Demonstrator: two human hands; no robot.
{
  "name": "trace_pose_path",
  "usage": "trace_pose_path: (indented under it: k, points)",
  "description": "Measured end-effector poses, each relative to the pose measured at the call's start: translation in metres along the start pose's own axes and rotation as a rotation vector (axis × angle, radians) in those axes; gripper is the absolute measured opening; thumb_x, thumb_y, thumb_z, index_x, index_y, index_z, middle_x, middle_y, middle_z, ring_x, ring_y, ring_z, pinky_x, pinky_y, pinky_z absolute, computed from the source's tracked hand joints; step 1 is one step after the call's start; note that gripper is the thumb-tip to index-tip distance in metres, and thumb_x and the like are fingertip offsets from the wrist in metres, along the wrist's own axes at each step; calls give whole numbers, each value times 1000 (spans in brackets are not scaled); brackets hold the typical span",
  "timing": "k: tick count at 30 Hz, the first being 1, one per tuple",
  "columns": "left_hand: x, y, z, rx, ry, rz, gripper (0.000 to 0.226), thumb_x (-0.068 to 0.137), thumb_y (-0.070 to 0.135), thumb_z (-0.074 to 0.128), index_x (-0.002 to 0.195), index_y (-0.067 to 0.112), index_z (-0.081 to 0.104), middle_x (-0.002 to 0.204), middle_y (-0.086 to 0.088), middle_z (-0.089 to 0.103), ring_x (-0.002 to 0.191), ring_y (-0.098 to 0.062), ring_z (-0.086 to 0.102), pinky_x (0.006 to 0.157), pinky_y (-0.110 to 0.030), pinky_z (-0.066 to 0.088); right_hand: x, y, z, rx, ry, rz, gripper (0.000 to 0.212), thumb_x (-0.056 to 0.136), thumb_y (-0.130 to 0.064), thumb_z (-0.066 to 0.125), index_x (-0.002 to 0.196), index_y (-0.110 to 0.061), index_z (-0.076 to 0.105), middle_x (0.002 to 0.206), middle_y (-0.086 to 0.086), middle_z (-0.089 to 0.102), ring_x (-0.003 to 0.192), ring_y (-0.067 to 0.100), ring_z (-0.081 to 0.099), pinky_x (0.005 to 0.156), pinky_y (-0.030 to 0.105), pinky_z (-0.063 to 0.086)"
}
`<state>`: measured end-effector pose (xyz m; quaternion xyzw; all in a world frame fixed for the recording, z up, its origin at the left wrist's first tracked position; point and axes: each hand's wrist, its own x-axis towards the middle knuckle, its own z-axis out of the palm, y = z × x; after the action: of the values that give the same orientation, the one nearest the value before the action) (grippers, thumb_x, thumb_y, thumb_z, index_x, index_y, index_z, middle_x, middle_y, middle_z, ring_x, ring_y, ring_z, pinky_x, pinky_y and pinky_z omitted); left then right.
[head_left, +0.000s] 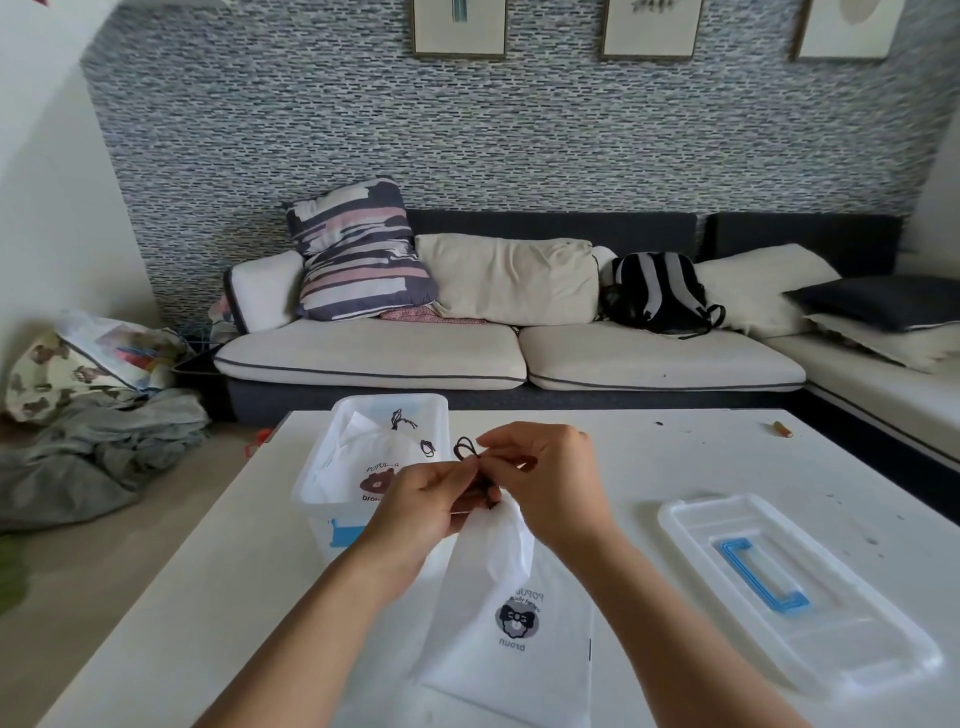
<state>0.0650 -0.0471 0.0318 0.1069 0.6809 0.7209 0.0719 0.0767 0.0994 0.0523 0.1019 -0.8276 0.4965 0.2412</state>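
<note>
A white drawstring bag (511, 618) with a bear print lies on the white table (208, 597), its gathered neck lifted toward me. My left hand (421, 506) and my right hand (545, 478) both pinch its black drawstring (466, 448) just above the neck, a small loop sticking up between them. Behind my left hand stands a clear plastic box (322, 499) holding another white drawstring bag (382, 457) of the same kind with its cord tied.
The box's clear lid (810, 597) with a blue handle lies flat on the table's right side. A small brown stub (781, 429) lies at the far right edge. A sofa (509, 353) with cushions and a backpack (655, 293) stands behind; clothes lie heaped on the floor at left.
</note>
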Motion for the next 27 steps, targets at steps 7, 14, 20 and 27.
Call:
trace_pose_path:
  k: [7,14,20,27]
  points:
    - [0,-6,7,-91,58,-24,36,91,31,67,95,-4,74,94,-23,72,84,-25,66,85,-35,54,-3,-4,1,-163,-83,-67,43,83,12,55,117,-6,72,79,-4,77,63,-6,63,65,2,43]
    - [-2,-7,19,-344,103,-105,54,74,32,73,105,-12,69,109,-31,69,95,-33,67,95,-43,50,1,-4,-9,-192,-181,-115,45,85,12,50,121,-6,70,91,4,78,68,5,66,70,12,50]
    - [-3,-6,23,-321,97,-116,29,88,24,69,95,-4,74,93,-18,72,84,-25,68,77,-31,55,2,-4,-21,-122,-272,-36,46,91,9,52,130,-10,65,108,1,76,67,-13,63,72,4,47]
    - [-6,0,28,-291,87,-110,24,91,21,67,71,12,78,80,-8,70,74,-17,64,72,-26,49,7,4,-36,-7,-161,57,22,79,-12,83,100,-19,79,76,0,77,74,17,74,82,40,59]
